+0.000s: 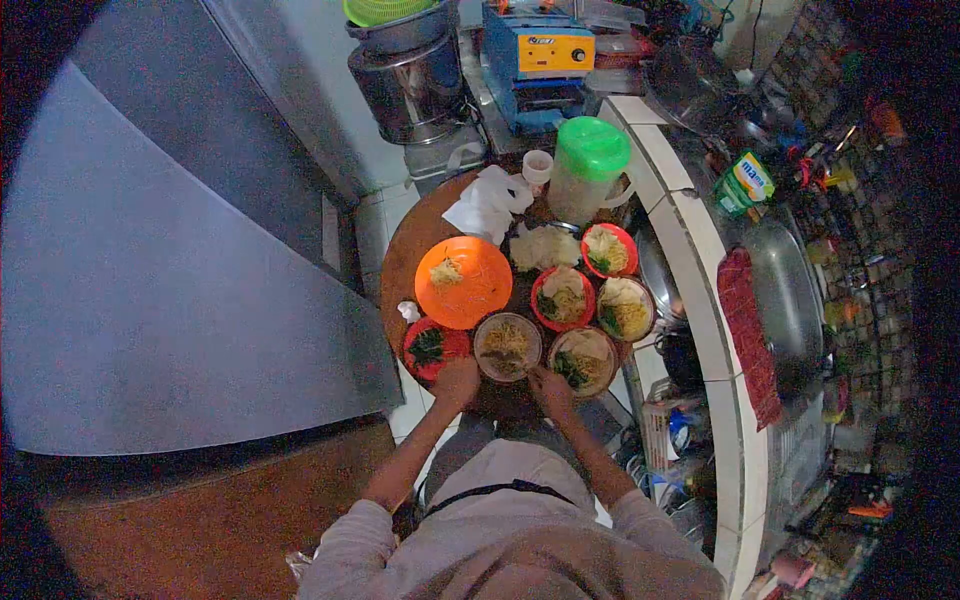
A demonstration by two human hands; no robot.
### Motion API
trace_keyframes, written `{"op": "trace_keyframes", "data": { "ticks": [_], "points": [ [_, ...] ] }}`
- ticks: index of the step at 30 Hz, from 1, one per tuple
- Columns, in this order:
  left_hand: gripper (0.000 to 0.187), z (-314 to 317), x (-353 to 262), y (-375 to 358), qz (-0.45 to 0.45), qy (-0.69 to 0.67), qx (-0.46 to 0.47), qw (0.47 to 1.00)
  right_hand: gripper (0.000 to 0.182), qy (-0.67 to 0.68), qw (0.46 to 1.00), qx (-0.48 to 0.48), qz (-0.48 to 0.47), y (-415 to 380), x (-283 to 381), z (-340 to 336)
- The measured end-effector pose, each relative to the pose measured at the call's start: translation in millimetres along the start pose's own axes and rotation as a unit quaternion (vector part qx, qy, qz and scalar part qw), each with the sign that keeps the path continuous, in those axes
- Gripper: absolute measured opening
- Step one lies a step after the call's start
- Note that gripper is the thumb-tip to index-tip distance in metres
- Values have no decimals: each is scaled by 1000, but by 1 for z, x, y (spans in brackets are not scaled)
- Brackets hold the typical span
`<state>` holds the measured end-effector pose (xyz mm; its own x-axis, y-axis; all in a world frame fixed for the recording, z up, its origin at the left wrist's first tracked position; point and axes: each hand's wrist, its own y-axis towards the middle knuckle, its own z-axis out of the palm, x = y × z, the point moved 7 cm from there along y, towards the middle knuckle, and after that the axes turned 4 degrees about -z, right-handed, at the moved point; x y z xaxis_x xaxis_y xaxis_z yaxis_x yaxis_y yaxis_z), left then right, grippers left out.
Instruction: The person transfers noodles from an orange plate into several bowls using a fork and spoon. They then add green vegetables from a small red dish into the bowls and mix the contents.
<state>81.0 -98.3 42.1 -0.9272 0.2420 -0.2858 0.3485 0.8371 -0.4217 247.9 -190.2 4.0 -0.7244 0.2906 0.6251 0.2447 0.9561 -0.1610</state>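
Observation:
My left hand (458, 382) is at the right edge of a red bowl (413, 366) that holds dark leafy greens (427, 346). Its fingers are curled, and I cannot make out what they pinch. A round bowl of noodles (507, 343) stands just right of it on the table. Fingers of my right hand (550, 390) close on that bowl's lower right rim. Beside this hand is another bowl with noodles, greens and a pale piece (583, 362). Farther up, an orange plate (480, 305) carries a small heap of noodles (446, 270).
More filled bowls (564, 298) crowd the right of the round wooden table (405, 235). A green-lidded pitcher (590, 170), a white plastic bag (488, 204) and a small cup (537, 167) stand at the back. A tiled counter (690, 250) borders the right side.

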Motion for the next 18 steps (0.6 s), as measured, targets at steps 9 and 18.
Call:
{"op": "trace_keyframes", "data": {
  "ticks": [9, 18],
  "points": [
    [25, 2, 1, 15, 84, 24, -62, 994, 21, -61, 997, 35, -39, 0, 13, -1],
    [22, 3, 1, 25, 70, 40, -81, 993, 20, -119, 989, 83, -24, 4, 21, -11]
  ]
}}
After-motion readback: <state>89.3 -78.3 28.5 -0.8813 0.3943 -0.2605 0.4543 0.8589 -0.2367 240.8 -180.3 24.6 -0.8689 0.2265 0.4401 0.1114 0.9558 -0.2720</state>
